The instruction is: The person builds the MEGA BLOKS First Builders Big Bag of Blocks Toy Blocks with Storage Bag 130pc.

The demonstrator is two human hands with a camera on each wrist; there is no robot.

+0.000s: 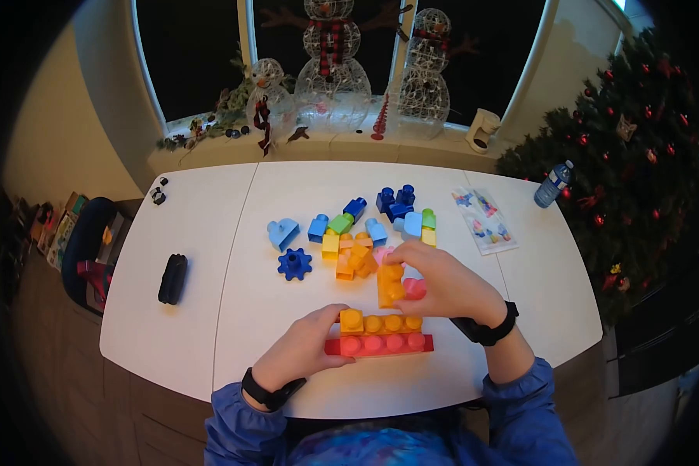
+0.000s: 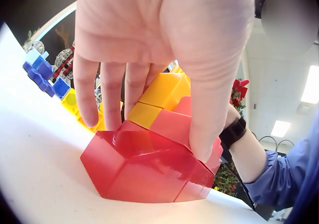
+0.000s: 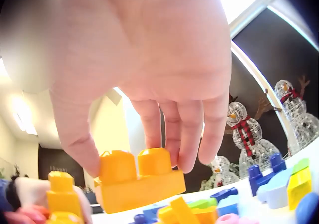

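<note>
In the head view my left hand point(image 1: 304, 347) grips the left end of a joined block piece: a red base with a row of pink-red studs point(image 1: 384, 344) and a row of yellow-orange blocks point(image 1: 393, 324) behind it. The left wrist view shows my thumb and fingers on either side of the red block point(image 2: 144, 166) and the yellow block point(image 2: 158, 95). My right hand point(image 1: 443, 283) pinches an orange block point(image 1: 390, 286) just behind that piece, apart from it. In the right wrist view the orange block point(image 3: 142, 186) shows its studs up between thumb and fingers.
Loose blue, green, yellow and orange blocks lie farther back, with a dark blue gear piece point(image 1: 294, 265) at their left. A pink block point(image 1: 415, 289) is beside my right hand. A black case point(image 1: 173, 279), a printed sheet point(image 1: 485, 220) and a water bottle point(image 1: 554, 184) are on the table.
</note>
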